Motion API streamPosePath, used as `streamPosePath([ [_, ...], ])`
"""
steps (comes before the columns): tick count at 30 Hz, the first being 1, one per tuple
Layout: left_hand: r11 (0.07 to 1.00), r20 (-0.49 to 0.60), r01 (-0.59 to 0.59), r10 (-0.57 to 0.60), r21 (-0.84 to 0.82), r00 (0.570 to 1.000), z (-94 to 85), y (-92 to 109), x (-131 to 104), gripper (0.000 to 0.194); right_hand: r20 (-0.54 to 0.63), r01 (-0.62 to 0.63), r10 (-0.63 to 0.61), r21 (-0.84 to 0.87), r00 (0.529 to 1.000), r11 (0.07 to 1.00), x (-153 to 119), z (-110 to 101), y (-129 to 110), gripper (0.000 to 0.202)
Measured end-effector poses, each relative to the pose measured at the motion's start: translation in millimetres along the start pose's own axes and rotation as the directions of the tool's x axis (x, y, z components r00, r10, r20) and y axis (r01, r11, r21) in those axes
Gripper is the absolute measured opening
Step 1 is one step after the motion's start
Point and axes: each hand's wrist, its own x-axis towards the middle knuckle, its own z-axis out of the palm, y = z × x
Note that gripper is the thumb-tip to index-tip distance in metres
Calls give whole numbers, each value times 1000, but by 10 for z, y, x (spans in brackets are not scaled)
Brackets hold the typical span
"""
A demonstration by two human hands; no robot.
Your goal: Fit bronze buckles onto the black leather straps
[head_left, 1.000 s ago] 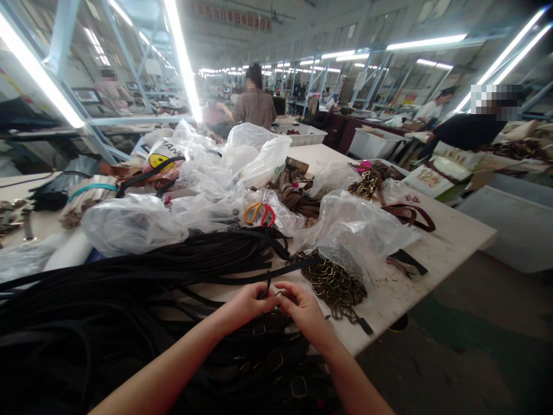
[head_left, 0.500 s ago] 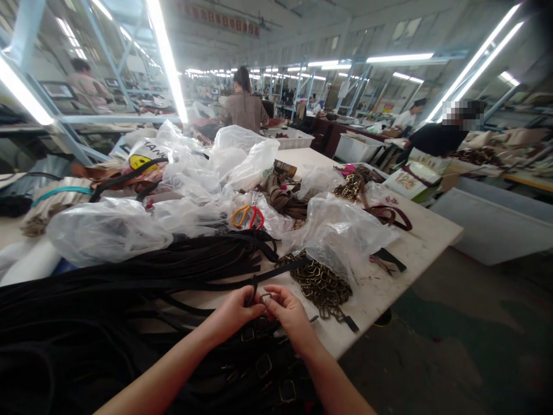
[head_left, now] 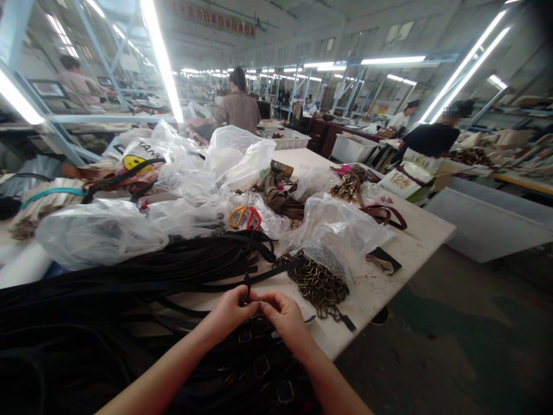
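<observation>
Above the heap of black straps, my left hand [head_left: 232, 310] pinches a black strap [head_left: 247, 281], its short end poking up past the fingers. My right hand [head_left: 283, 317] meets it fingertip to fingertip, closed on a small metal buckle that the fingers now mostly cover. Whether the strap passes through the buckle I cannot tell. Below the hands, black straps with square metal buckles [head_left: 261, 366] hang in the dark foreground. More black straps [head_left: 181, 262] lie in a long bundle to the left. Just right of my hands rests a pile of brass-coloured buckles [head_left: 317, 283].
Scissors [head_left: 245, 218] with one yellow and one red handle lie behind the straps. Clear plastic bags [head_left: 341, 227] cover much of the table [head_left: 415, 245]. A white bin [head_left: 488, 222] stands right of the table edge. Several people work further back.
My right fingers have closed in against the left ones, and the buckle that showed between them is now mostly covered. The view has shifted slightly.
</observation>
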Motion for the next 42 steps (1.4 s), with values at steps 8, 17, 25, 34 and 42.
streamPosePath([
  [8,992,83,-48,59,-121,995,-101,176,-52,49,-25,-178,212,454,977,873,63,-117,-91,20],
  [17,978,-107,-11,-12,-210,994,-25,2,64,32,210,-364,370,831,905,420,47,-91,-82,14],
  [25,985,-30,-27,22,-172,999,-54,35,3,31,361,-491,411,827,837,274,40,-15,23,10],
  [34,992,-12,-39,38,-116,999,-71,-1,-22,32,305,-446,419,846,855,293,28,-26,8,12],
  [42,982,109,-65,85,-175,990,-138,51,-90,32,389,-517,414,815,823,262,24,-24,-18,16],
])
